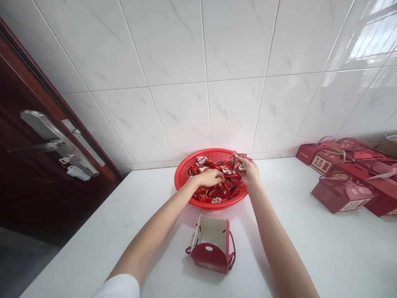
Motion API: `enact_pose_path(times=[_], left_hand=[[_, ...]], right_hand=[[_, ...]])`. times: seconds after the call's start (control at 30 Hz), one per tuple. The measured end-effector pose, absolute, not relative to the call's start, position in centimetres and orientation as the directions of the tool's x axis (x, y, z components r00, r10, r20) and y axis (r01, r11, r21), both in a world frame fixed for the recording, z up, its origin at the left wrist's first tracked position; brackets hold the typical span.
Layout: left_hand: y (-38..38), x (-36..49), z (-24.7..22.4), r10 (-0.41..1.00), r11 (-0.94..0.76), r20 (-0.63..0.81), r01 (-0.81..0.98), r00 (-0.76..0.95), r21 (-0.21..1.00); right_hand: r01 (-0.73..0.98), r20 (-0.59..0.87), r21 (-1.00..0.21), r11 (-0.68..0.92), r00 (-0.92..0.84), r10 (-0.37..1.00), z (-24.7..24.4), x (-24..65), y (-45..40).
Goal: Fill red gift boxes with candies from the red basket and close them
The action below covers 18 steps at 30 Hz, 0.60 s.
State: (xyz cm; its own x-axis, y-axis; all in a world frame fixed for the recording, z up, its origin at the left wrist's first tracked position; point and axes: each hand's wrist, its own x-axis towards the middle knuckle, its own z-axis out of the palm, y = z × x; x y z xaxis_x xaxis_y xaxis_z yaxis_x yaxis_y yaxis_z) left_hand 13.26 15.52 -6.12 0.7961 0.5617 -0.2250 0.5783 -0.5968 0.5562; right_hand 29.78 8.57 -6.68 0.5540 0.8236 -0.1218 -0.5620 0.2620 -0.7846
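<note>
A round red plastic basket (pixel 180 171) against the wall holds many small red wrapped candies (pixel 231 184). My left hand (pixel 211 178) reaches into it from the left, its fingers curled down among the wrappers; whatever they grip is hidden. At the basket's right rim, my right hand (pixel 250 170) is closed on red candy packets (pixel 238 161), pinched between thumb and fingers and raised above the pile. In front of the basket, between my forearms, stands a dark red paper box (pixel 210 257) with its top open, pale inside, with red cord handles at its sides.
Several closed red gift boxes (pixel 343 192) are grouped on the right of the white table (pixel 297 231). A tiled wall (pixel 176 120) rises behind. On the left is a dark red door (pixel 27 174) with a metal handle (pixel 56 140) and keys.
</note>
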Motion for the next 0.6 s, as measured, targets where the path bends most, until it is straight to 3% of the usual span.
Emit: enact_pose_path(times=[0.17, 0.4, 0.6], left_hand=[[15.9, 12.3, -5.5, 0.652, -0.514, -0.011, 0.452, 0.758, 0.729], [13.9, 9.3, -3.6, 0.644, -0.438, 0.113, 0.244, 0.757, 0.865], [9.6, 5.1, -0.2, 0.533, -0.376, 0.055, 0.178, 0.844, 0.909]], right_hand=[[-0.53, -0.102, -0.823, 0.203, 0.489, 0.866, -6.2, 29.6, 8.3], [-0.434, 0.003, -0.894, 0.106, 0.232, 0.973, -3.0, 28.9, 5.4], [-0.094, 0.219, -0.975, 0.201, -0.283, 0.934, 0.3, 27.1, 1.0]])
